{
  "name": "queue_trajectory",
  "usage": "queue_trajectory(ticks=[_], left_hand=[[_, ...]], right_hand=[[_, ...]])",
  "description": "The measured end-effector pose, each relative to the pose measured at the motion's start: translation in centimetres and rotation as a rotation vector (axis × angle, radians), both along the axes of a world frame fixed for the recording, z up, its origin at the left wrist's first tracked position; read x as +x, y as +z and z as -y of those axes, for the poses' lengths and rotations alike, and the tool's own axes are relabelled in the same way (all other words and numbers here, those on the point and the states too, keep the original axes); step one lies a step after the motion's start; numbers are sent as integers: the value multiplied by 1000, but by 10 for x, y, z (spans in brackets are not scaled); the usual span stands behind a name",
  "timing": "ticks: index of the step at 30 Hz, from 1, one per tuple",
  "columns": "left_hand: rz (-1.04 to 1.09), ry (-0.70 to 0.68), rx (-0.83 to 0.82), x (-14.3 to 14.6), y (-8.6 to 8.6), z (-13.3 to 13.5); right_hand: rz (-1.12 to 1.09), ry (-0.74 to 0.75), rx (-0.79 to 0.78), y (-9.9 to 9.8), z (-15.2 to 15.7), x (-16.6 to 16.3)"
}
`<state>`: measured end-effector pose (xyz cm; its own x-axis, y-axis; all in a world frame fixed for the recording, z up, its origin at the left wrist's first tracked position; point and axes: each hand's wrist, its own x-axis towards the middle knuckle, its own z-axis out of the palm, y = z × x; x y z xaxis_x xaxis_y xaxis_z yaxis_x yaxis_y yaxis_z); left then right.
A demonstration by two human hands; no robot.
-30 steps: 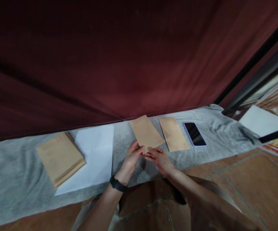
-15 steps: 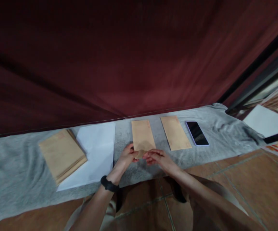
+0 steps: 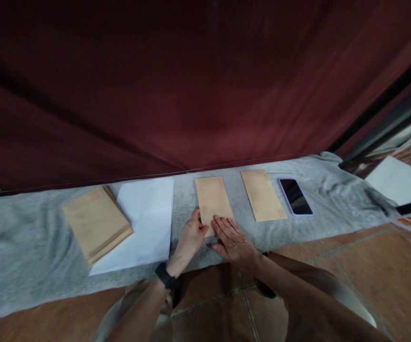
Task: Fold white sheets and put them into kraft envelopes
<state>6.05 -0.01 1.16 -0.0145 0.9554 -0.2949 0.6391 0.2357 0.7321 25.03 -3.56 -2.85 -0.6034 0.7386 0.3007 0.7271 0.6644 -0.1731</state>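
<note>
two bare hands on two bare forearms. the left hand (image 3: 188, 239) has a black band (image 3: 165, 276) round its wrist, snug, broad and matt, like a watch strap or a fitness tracker; its face cannot be made out. the right hand (image 3: 233, 241) wears nothing. the right forearm (image 3: 298, 294) is uncovered as far as the picture shows, and a pale beige strip of cloth (image 3: 355, 308) runs along it; whether that is a sleeve cannot be told. similar light fabric (image 3: 118, 313) shows under the left forearm (image 3: 144, 308).

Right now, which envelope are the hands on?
The middle envelope, beside the white sheet: left hand and right hand touch it. The envelope by the phone and the stack lie untouched.
</note>
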Motion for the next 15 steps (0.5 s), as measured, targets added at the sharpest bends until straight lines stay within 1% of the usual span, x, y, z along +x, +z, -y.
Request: queue_trajectory(ticks=[2, 4, 6, 8, 9, 11, 13, 15], left_hand=[[-300, -55, 166, 2, 2, 4], [-457, -104, 334, 7, 1, 7], [-483, -199, 470, 16, -2, 8], [-456, -331, 554, 27, -10, 7], [-446, -390, 576, 33, -14, 6], [-461, -451, 579, 43, -22, 3], [-497, -474, 553, 49, -28, -2], [-531, -485, 527, 52, -32, -9]], right_hand=[[11, -11, 13, 0, 1, 0], [8, -22, 23, -2, 1, -1], [-14, -46, 38, -6, 0, -1], [-53, -87, 70, -13, -3, 1], [-76, -111, 94, -17, -4, 2], [-110, -148, 146, -24, -8, 5], [-116, -160, 180, -28, -11, 8], [-98, -170, 181, -28, -12, 9]])
